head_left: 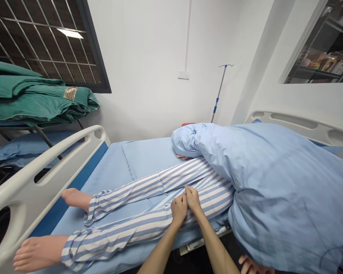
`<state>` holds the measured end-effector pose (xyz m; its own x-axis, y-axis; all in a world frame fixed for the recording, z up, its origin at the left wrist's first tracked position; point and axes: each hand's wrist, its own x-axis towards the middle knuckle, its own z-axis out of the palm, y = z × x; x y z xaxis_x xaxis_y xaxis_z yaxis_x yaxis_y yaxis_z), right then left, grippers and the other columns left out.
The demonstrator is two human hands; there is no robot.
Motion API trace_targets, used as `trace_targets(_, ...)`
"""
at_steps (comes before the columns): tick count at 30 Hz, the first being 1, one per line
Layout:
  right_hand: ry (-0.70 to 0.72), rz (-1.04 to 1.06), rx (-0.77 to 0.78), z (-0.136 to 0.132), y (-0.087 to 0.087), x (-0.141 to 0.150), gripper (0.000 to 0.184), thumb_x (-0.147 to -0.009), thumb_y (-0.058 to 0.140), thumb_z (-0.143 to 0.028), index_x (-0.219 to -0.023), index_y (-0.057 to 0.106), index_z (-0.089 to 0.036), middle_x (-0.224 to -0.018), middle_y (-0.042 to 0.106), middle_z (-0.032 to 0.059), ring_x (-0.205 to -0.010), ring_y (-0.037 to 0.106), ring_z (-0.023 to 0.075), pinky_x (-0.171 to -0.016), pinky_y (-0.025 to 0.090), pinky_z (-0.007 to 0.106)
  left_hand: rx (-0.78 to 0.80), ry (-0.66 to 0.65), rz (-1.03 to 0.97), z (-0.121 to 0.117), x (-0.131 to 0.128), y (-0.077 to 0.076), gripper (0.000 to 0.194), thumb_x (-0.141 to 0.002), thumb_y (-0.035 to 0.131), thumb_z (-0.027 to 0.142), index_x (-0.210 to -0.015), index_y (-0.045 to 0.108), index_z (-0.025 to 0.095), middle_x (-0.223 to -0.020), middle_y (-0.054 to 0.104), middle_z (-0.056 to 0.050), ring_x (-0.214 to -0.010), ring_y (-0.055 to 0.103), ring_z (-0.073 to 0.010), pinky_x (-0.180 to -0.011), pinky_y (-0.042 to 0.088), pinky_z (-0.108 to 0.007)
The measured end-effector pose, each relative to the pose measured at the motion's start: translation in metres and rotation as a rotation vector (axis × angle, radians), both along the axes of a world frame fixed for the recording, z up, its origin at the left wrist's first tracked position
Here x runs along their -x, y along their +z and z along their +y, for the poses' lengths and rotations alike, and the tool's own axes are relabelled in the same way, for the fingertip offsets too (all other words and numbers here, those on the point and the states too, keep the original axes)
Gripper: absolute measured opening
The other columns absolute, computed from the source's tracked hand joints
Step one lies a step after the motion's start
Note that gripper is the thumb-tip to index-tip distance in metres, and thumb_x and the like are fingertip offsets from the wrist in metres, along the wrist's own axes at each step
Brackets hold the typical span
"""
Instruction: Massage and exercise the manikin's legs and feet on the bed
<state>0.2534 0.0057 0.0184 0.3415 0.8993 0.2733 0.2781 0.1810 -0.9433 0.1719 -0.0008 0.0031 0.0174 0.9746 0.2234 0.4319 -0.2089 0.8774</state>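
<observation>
A life-size figure, apparently a manikin, lies on the bed in blue-and-white striped pyjama trousers [137, 224], both bare feet towards the left. My left hand [179, 209] is closed at the upper thigh of the nearer leg, its fingers on the striped cloth. Right beside it, my right hand [192, 198] is closed too, thumb and forefinger pinched at the same cloth. The two hands touch or nearly touch. A light blue quilt [268, 163] lies bunched over the figure's upper body. Fingers of the figure [183, 156] poke out from under its far edge.
White bed end boards stand at the left [74, 156] and right [303, 123]. A drip pole [219, 95] rises behind the bed. Green folded cloths [40, 102] lie on a rack at left. More fingers [253, 264] show below the quilt at the near edge.
</observation>
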Motion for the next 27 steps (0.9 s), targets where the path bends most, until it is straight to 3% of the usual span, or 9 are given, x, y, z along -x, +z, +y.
trace_targets(4,0.031,-0.135,-0.020,0.003,0.004,-0.008,0.054,-0.091,0.038,-0.060,-0.052,0.035,-0.023,-0.049,0.036,-0.0046,-0.051,0.032,0.0110,-0.051,0.025,0.026,0.030,-0.017,-0.025,-0.001,0.001,0.002,0.042,-0.088,0.036,0.037,-0.049,0.037,0.022,-0.049,0.046,-0.001,-0.052,0.041,-0.0133,-0.059,0.027,-0.028)
trace_targets(9,0.009,-0.204,-0.019,-0.005,-0.008,-0.002,0.054,-0.094,0.036,-0.058,-0.054,0.039,-0.023,-0.050,0.042,-0.0025,-0.051,0.037,0.0120,-0.054,0.026,0.027,0.043,-0.031,-0.111,-0.002,0.006,0.005,0.041,-0.088,0.038,0.038,-0.050,0.040,0.022,-0.051,0.050,-0.001,-0.054,0.042,-0.0132,-0.059,0.031,-0.027)
trace_targets(14,-0.028,-0.129,-0.051,-0.009,-0.012,-0.002,0.056,-0.094,0.035,-0.062,-0.053,0.039,-0.022,-0.049,0.042,-0.0027,-0.050,0.037,0.0113,-0.053,0.028,0.026,0.089,0.038,-0.165,0.000,-0.005,0.012,0.045,-0.088,0.038,0.044,-0.048,0.032,0.023,-0.046,0.041,0.001,-0.053,0.038,-0.0131,-0.056,0.031,-0.028)
trace_targets(20,-0.074,-0.005,-0.048,-0.005,-0.011,-0.007,0.057,-0.089,0.040,-0.066,-0.053,0.038,-0.023,-0.048,0.041,-0.0030,-0.050,0.035,0.0113,-0.050,0.030,0.026,0.075,0.052,-0.201,0.001,-0.023,0.014,0.044,-0.088,0.034,0.043,-0.049,0.035,0.022,-0.047,0.044,-0.002,-0.052,0.040,-0.0140,-0.056,0.030,-0.030)
trace_targets(24,-0.043,0.075,-0.032,-0.003,-0.006,-0.012,0.054,-0.086,0.041,-0.066,-0.054,0.031,-0.024,-0.048,0.033,-0.0052,-0.050,0.031,0.0107,-0.049,0.030,0.025,0.015,-0.021,-0.107,-0.003,-0.020,0.009,0.043,-0.088,0.035,0.043,-0.050,0.039,0.022,-0.048,0.048,-0.002,-0.052,0.045,-0.0143,-0.058,0.029,-0.030)
trace_targets(27,-0.001,0.015,-0.016,-0.003,0.003,-0.018,0.051,-0.088,0.042,-0.061,-0.055,0.032,-0.024,-0.049,0.033,-0.0055,-0.051,0.030,0.0108,-0.049,0.028,0.025,0.004,-0.048,-0.078,-0.003,-0.018,0.009,0.045,-0.088,0.030,0.044,-0.049,0.036,0.022,-0.047,0.046,-0.002,-0.052,0.044,-0.0135,-0.058,0.029,-0.029)
